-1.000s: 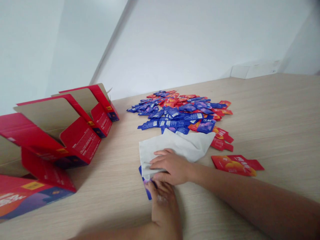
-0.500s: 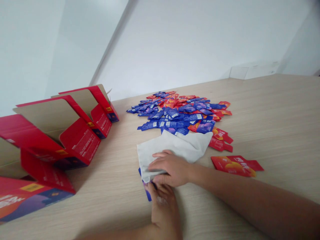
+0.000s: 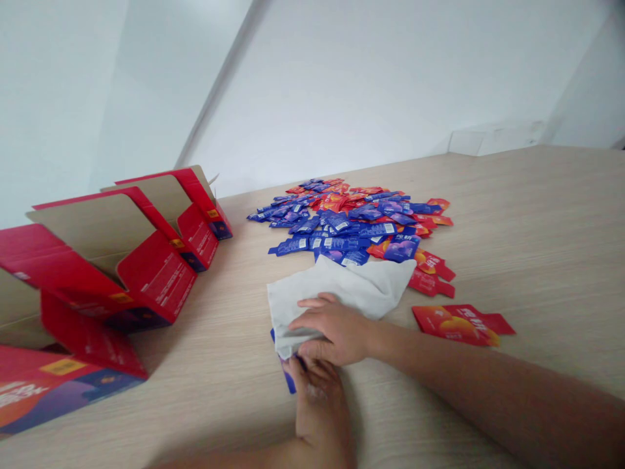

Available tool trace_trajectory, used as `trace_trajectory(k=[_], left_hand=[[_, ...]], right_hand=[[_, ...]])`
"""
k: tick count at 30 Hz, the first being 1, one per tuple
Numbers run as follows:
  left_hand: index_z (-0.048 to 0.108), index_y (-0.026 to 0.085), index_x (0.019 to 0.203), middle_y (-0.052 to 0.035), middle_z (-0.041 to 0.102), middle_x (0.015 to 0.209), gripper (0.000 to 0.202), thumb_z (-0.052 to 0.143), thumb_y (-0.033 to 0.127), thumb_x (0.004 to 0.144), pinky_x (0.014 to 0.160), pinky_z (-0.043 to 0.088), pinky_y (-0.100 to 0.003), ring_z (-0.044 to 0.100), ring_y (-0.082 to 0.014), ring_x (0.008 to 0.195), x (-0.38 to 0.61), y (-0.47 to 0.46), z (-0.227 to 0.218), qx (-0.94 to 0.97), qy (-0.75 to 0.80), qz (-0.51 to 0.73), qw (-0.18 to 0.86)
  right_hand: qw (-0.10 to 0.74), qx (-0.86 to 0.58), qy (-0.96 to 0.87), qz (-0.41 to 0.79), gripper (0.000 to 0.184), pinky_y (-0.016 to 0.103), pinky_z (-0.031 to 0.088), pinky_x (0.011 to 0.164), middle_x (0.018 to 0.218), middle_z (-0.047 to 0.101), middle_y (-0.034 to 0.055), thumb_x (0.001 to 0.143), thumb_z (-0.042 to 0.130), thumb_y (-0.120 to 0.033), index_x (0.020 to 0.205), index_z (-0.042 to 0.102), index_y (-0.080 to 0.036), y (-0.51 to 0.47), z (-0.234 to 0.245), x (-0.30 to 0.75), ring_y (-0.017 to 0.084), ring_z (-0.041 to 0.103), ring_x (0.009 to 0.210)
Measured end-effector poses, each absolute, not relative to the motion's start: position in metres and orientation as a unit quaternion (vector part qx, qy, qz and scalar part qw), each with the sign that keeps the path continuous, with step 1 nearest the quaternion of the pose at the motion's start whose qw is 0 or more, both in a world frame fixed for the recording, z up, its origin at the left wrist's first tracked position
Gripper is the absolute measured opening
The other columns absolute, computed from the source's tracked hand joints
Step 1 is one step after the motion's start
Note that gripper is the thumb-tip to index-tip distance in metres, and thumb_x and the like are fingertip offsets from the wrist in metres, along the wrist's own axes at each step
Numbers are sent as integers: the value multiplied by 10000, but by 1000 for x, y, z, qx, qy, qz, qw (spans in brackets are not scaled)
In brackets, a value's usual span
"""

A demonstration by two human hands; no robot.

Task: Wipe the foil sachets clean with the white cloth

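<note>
A crumpled white cloth (image 3: 342,286) lies on the table, covering most of a blue flat packet (image 3: 288,376); only the packet's left and near edges stick out. My right hand (image 3: 334,331) rests flat on the cloth with its fingers somewhat apart. Just below it, my left hand (image 3: 318,391) has its fingers curled down at the packet's near edge and touches the right thumb. The left fingertips are partly hidden, but they appear to grip the packet. To the right of the cloth lies a red packet (image 3: 454,324) with orange fruit on it, partly behind my right forearm.
Beyond the cloth spreads a heap of blue and red packets (image 3: 336,225). Several open red cartons (image 3: 156,277) stand in a row on the left, flaps up. A white wall (image 3: 390,85) rises behind the wooden table (image 3: 547,254); a small white box (image 3: 493,139) sits far right.
Almost nothing differs. The cloth's near left corner has shifted very slightly by the left fingertips; both hands stay in place.
</note>
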State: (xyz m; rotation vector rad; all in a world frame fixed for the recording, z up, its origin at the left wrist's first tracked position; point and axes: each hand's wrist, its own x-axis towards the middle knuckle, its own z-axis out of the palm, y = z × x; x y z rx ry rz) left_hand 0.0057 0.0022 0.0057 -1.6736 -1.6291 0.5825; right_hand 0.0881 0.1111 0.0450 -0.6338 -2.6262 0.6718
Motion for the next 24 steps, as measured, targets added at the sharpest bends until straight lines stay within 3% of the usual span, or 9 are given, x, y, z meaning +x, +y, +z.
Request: trace_trajectory(k=[4, 8, 12, 20, 24], left_hand=[[658, -30, 1082, -284, 687, 1034, 379, 427, 38, 790, 951, 488, -472, 679, -329, 952, 4, 1, 4, -671, -611, 225, 355], [677, 13, 1073, -236, 713, 1015, 369, 423, 60, 810, 996, 448, -466, 688, -296, 934, 3, 1, -8, -662, -595, 225, 396], [667, 15, 1093, -236, 708, 1037, 374, 427, 56, 810, 1036, 390, -520, 666, -318, 993, 6, 3, -13, -614, -649, 242, 378], [643, -27, 1111, -283, 682, 1057, 396, 408, 43, 800, 927, 497, -470, 684, -321, 940, 1, 1, 13, -687, -602, 219, 342], [637, -6, 1127, -250, 692, 1069, 403, 389, 33, 811, 943, 491, -455, 684, -287, 953, -2, 1, 9, -683, -604, 210, 351]], right_hand=[[177, -218, -930, 239, 432, 490, 159, 1096, 1240, 640, 57, 905, 477, -502, 1236, 589, -247, 110, 44, 88, 269, 359, 1358], [185, -213, -929, 240, 411, 509, 157, 1088, 1269, 623, 37, 897, 490, -507, 1208, 605, -265, 110, 43, 88, 284, 354, 1357], [195, -188, -930, 249, 408, 483, 164, 1093, 1230, 646, 28, 905, 478, -505, 1212, 603, -266, 112, 41, 89, 268, 361, 1355], [196, -230, -924, 233, 427, 480, 185, 1085, 1227, 647, 74, 927, 444, -489, 1219, 600, -220, 111, 43, 88, 272, 390, 1337], [214, -205, -921, 252, 423, 459, 187, 1087, 1235, 640, 67, 920, 457, -479, 1227, 588, -220, 112, 41, 88, 258, 413, 1320]])
